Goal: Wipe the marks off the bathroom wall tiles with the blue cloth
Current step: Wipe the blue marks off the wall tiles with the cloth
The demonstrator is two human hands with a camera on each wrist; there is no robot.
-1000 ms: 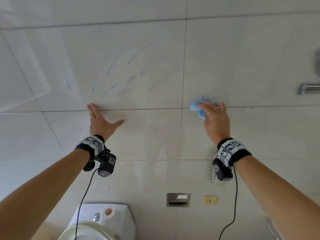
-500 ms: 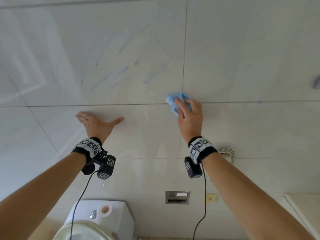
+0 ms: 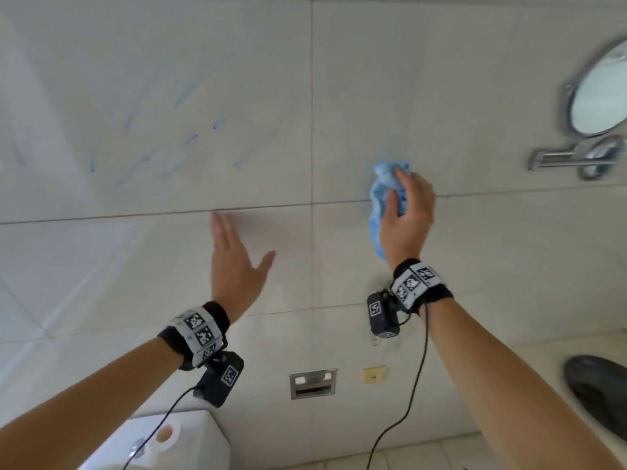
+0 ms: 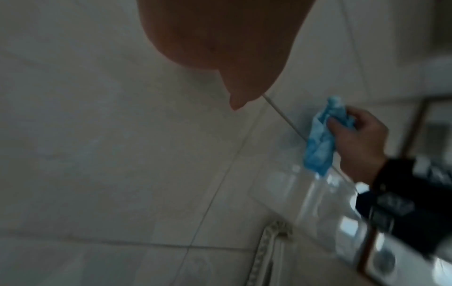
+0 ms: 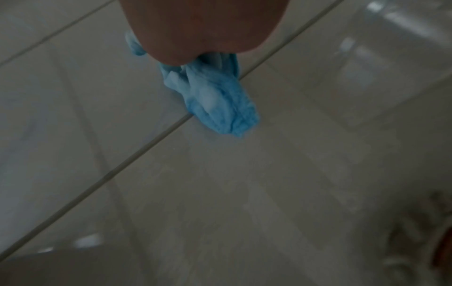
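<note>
My right hand (image 3: 405, 212) grips the bunched blue cloth (image 3: 381, 205) against the pale wall tiles (image 3: 492, 266), right of the vertical grout line. The cloth (image 4: 320, 143) hangs down past the wrist, and its lower end (image 5: 220, 100) shows in the right wrist view over a grout line. Faint blue streak marks (image 3: 190, 140) cover the upper left tile, well to the left of the cloth. My left hand (image 3: 234, 259) is flat with straight fingers and thumb spread, against or just off the tile below those marks; contact is unclear.
A round chrome mirror (image 3: 600, 93) on a folding arm (image 3: 573, 157) sticks out at the upper right. Below are a toilet cistern (image 3: 183, 442), a recessed metal holder (image 3: 314, 383) and a dark basin (image 3: 600, 388) at the right edge.
My right hand has carried the cloth right along the horizontal grout line and turned more upright. The left hand has moved right and turned its fingers upward. The view swung right, showing the mirror.
</note>
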